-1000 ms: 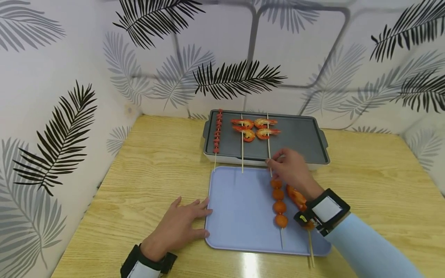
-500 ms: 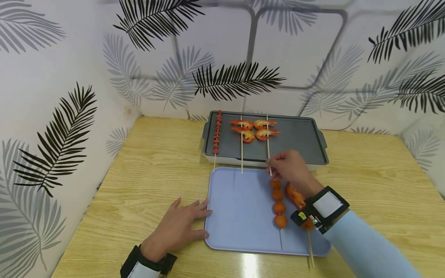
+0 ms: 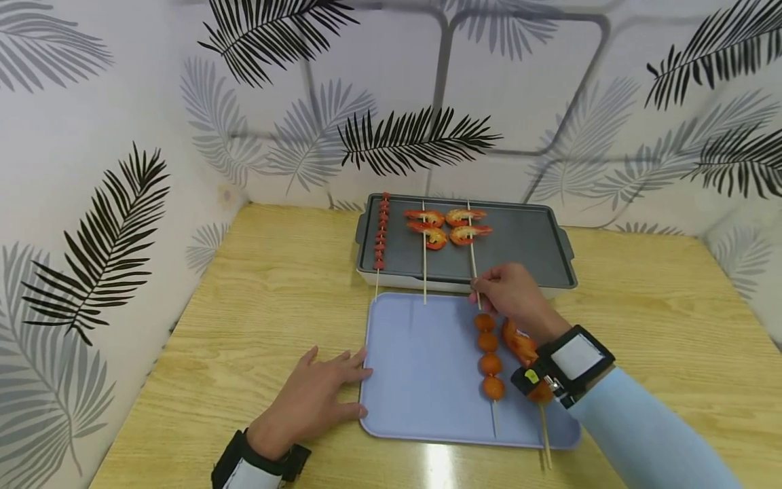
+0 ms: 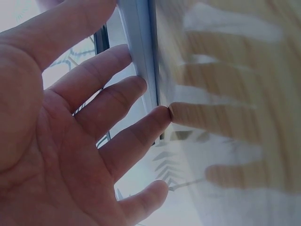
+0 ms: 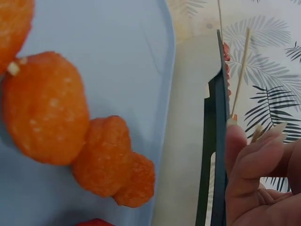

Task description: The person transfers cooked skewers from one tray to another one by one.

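Observation:
My right hand [image 3: 514, 293] pinches the bare stick end of a shrimp skewer [image 3: 469, 235], whose two shrimps lie on the dark grill pan [image 3: 525, 238]. In the right wrist view the stick tip pokes out between thumb and fingers. Just left of it lies a second shrimp skewer [image 3: 435, 238], and a skewer of small red pieces [image 3: 381, 234] is at the pan's left end. My left hand [image 3: 318, 394] has its fingers spread, with fingertips against the left edge of the blue tray [image 3: 421, 380].
A skewer of orange balls [image 3: 491, 365] lies on the tray's right half. Beside it, another skewer with a reddish-orange piece [image 3: 519, 345] is partly hidden by my right wrist. The wooden table [image 3: 263, 285] meets a leaf-patterned wall behind the pan.
The lower end of the pinched shrimp skewer has shifted slightly right with my right hand. My left hand has stayed in place.

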`<state>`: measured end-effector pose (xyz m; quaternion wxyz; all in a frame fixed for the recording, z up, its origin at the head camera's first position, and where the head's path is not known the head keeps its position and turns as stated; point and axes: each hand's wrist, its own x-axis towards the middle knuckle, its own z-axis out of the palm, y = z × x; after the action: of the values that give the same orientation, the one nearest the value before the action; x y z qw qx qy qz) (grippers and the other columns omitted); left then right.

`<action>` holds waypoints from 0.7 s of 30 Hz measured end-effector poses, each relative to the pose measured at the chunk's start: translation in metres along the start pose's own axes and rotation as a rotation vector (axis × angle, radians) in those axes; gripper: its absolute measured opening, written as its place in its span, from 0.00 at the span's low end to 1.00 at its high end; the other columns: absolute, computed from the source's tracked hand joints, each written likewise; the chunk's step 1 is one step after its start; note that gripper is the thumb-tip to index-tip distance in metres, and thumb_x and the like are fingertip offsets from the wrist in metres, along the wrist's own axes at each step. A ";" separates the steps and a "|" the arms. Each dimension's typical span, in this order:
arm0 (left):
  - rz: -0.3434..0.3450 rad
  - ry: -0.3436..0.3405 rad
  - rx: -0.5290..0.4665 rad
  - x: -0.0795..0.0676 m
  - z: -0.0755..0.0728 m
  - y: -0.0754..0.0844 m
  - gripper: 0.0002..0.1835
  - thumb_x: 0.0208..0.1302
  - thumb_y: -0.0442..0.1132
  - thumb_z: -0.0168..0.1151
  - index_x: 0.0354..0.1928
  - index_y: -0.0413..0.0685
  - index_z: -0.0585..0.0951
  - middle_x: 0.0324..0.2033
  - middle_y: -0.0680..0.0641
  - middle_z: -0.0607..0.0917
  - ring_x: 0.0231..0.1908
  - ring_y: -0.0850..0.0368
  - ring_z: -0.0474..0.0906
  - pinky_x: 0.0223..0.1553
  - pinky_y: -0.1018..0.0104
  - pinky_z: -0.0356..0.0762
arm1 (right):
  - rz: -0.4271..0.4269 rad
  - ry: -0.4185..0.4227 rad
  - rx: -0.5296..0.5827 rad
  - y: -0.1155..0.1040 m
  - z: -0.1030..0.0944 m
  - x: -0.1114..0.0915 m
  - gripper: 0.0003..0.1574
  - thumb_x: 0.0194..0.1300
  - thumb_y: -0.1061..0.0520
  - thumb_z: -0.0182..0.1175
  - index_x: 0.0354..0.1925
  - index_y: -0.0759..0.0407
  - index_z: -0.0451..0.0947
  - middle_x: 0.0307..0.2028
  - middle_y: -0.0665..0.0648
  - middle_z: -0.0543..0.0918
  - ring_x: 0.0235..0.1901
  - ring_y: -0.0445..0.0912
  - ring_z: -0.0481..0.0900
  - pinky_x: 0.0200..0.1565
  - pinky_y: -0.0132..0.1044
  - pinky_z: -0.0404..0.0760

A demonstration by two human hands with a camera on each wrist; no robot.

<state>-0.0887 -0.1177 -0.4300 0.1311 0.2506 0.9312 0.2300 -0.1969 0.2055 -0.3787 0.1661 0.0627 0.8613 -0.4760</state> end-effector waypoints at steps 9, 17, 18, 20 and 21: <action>-0.002 0.013 0.010 0.001 0.000 -0.001 0.29 0.54 0.50 0.73 0.59 0.51 0.82 0.67 0.49 0.73 0.65 0.45 0.70 0.66 0.30 0.48 | -0.031 0.005 0.047 0.002 0.001 0.000 0.18 0.77 0.57 0.49 0.47 0.72 0.77 0.35 0.66 0.83 0.25 0.45 0.74 0.27 0.36 0.77; 0.000 0.003 0.001 0.002 -0.001 -0.002 0.29 0.55 0.49 0.73 0.60 0.51 0.81 0.67 0.49 0.72 0.65 0.44 0.70 0.66 0.30 0.48 | -0.062 0.030 0.029 -0.002 0.000 -0.010 0.18 0.77 0.58 0.48 0.49 0.73 0.76 0.34 0.66 0.83 0.24 0.45 0.73 0.27 0.36 0.77; 0.001 0.004 0.000 0.002 -0.001 -0.002 0.29 0.55 0.49 0.73 0.59 0.51 0.82 0.67 0.49 0.72 0.65 0.44 0.70 0.66 0.30 0.48 | -0.066 0.031 0.019 -0.003 0.000 -0.013 0.18 0.77 0.57 0.49 0.48 0.73 0.76 0.34 0.65 0.83 0.23 0.46 0.73 0.26 0.35 0.77; 0.001 0.003 -0.003 0.001 -0.001 -0.001 0.29 0.55 0.49 0.73 0.59 0.51 0.82 0.67 0.49 0.72 0.65 0.44 0.70 0.66 0.30 0.47 | -0.074 0.029 -0.006 -0.004 0.000 -0.019 0.18 0.76 0.57 0.49 0.46 0.72 0.77 0.31 0.63 0.83 0.23 0.47 0.74 0.23 0.34 0.74; 0.003 0.003 -0.001 0.001 -0.001 -0.001 0.29 0.55 0.49 0.73 0.59 0.51 0.82 0.67 0.49 0.72 0.65 0.44 0.70 0.66 0.30 0.47 | -0.079 0.025 -0.011 -0.004 0.000 -0.023 0.17 0.76 0.56 0.49 0.44 0.71 0.77 0.29 0.62 0.83 0.23 0.48 0.74 0.22 0.33 0.73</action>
<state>-0.0904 -0.1183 -0.4303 0.1298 0.2515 0.9308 0.2312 -0.1763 0.2049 -0.3672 0.1368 0.0338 0.8679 -0.4764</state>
